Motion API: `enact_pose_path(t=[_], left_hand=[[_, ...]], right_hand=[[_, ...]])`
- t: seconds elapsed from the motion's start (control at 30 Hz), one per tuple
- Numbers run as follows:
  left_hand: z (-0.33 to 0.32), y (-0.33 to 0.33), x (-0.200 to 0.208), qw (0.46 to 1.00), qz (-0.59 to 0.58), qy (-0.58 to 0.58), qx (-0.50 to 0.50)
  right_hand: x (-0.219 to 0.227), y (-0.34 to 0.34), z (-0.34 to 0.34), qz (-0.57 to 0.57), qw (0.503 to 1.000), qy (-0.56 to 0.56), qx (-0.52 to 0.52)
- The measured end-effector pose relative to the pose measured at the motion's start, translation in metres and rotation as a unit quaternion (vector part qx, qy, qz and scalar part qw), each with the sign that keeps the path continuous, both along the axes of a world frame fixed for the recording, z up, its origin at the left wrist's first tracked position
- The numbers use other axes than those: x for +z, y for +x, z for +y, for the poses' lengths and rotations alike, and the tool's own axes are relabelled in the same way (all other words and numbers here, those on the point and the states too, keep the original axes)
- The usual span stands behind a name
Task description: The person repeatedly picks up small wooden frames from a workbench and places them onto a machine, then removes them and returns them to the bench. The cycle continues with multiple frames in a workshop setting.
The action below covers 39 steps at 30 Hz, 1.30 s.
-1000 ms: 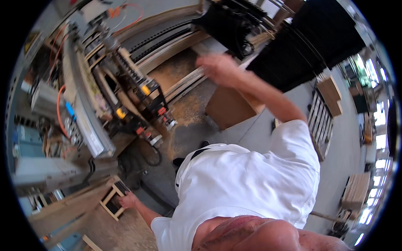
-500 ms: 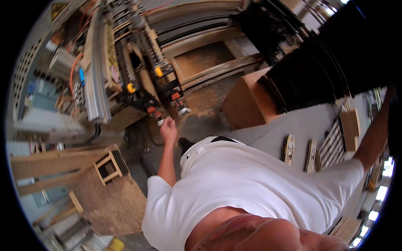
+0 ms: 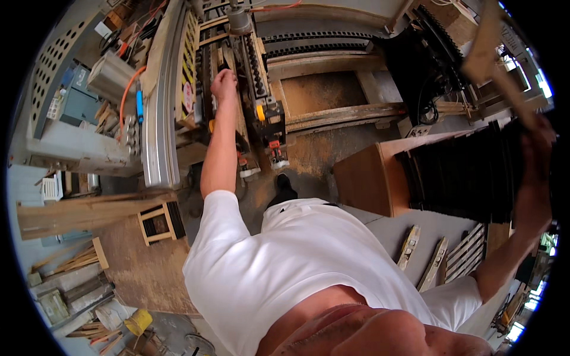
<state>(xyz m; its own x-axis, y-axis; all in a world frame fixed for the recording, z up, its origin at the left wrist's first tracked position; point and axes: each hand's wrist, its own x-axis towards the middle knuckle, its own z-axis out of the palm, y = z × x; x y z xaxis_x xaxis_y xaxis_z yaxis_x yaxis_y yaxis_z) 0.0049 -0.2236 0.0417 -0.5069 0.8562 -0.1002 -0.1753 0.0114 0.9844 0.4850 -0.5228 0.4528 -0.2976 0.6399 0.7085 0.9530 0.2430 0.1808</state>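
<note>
My left hand point(image 3: 224, 86) reaches out over the long machine point(image 3: 255, 71) with metal rails and rows of holes. Its fingers are curled closed beside a rail; whatever they may hold is hidden. At the far right my right hand point(image 3: 537, 133) is raised, dark and slightly blurred. It grips the lower end of a light brown wooden piece point(image 3: 484, 53), which stretches up and away, bent or jointed near its middle. Below that piece, next to my right hand, a tall stack of black slatted pieces point(image 3: 457, 175) rests against a brown box point(image 3: 368, 178).
A small wooden frame point(image 3: 160, 223) lies on a worn board table point(image 3: 154, 273) at left. Two levels point(image 3: 408, 246) and a slatted rack point(image 3: 466, 252) are at right. A yellow bucket point(image 3: 138, 322) stands lower left. Sawdust covers the floor by the machine.
My left hand has moved from the machine's near end farther along it. My right hand has come up into view with the wooden piece. The view has shifted.
</note>
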Motion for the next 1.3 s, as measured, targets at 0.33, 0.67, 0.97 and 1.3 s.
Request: enact_pose_path(t=[0.33,0.67,0.97,1.3], left_hand=[[0.191,-0.076,-0.034,0.963,-0.266,-0.034,-0.037],[0.107,-0.057,-0.069,0.939,-0.344,0.028,0.014],[-0.209,0.033,-0.027,0.943,-0.331,-0.024,-0.009],[-0.358,0.078,-0.003,0.939,-0.323,-0.045,0.107]], right_hand=[[-0.153,-0.123,0.108,0.12,0.965,-0.208,0.108],[-0.236,-0.183,0.205,0.266,0.893,-0.306,0.196],[-0.356,-0.339,0.323,0.18,0.862,-0.248,0.403],[-0.408,-0.404,0.385,0.058,0.876,-0.234,0.417]])
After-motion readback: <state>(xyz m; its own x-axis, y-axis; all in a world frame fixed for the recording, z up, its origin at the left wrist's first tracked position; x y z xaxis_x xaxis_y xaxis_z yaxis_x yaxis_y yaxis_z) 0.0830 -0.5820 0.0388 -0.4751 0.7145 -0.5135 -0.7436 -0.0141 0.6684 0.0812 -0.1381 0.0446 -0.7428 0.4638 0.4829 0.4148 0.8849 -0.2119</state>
